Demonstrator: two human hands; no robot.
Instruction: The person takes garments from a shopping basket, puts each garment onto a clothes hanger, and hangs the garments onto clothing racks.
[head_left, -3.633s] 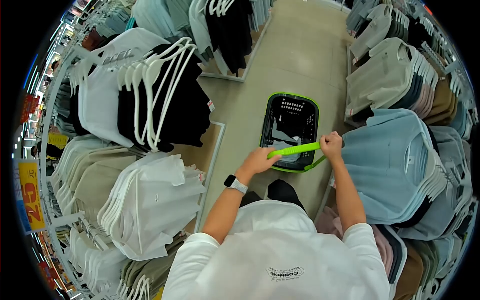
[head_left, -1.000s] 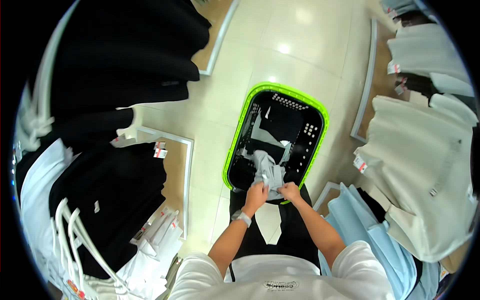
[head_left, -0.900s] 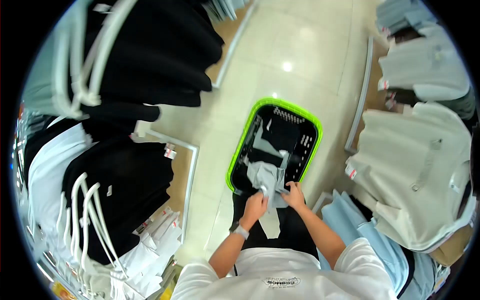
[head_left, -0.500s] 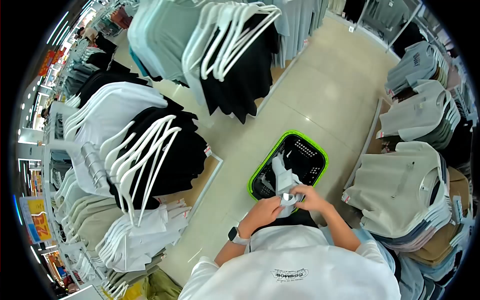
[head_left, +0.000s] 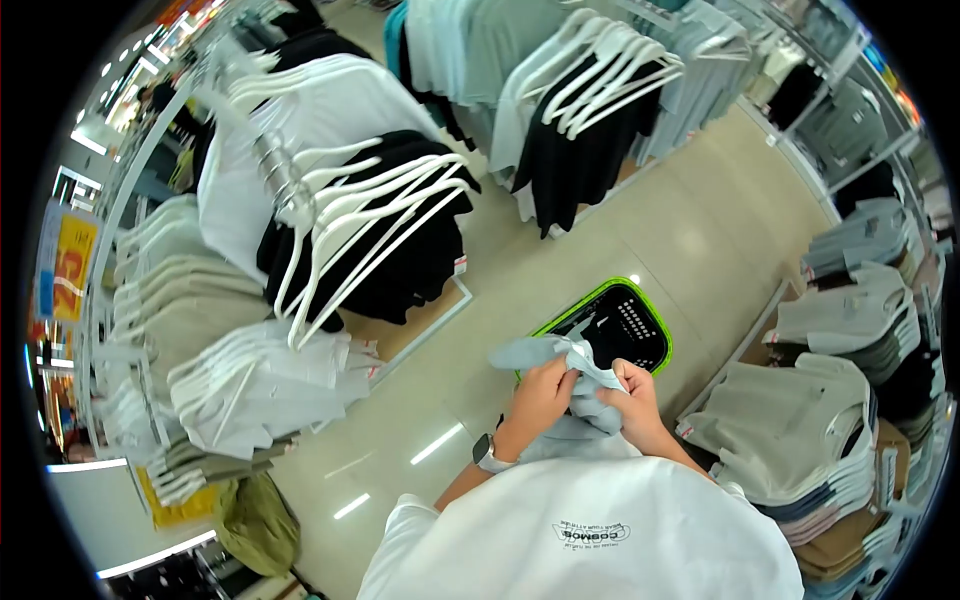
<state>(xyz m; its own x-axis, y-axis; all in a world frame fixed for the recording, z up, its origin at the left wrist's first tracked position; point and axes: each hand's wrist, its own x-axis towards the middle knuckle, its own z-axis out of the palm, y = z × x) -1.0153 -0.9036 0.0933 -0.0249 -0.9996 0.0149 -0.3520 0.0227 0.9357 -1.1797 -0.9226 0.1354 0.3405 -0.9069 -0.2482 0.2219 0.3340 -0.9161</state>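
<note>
Hanging between both hands point(head_left: 538, 402) point(head_left: 636, 402), gray garment point(head_left: 590, 404) (bunched), partly hiding basket point(head_left: 640, 325)

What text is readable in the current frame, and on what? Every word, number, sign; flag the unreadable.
"COSMOS": on the chest of the wearer's white T-shirt; smaller lines around it are too small to read reliably.
"25": on the yellow-and-blue sign at far left; its other characters are unclear.
Clothing tags: too small to read.
Watch: no text readable.
</note>
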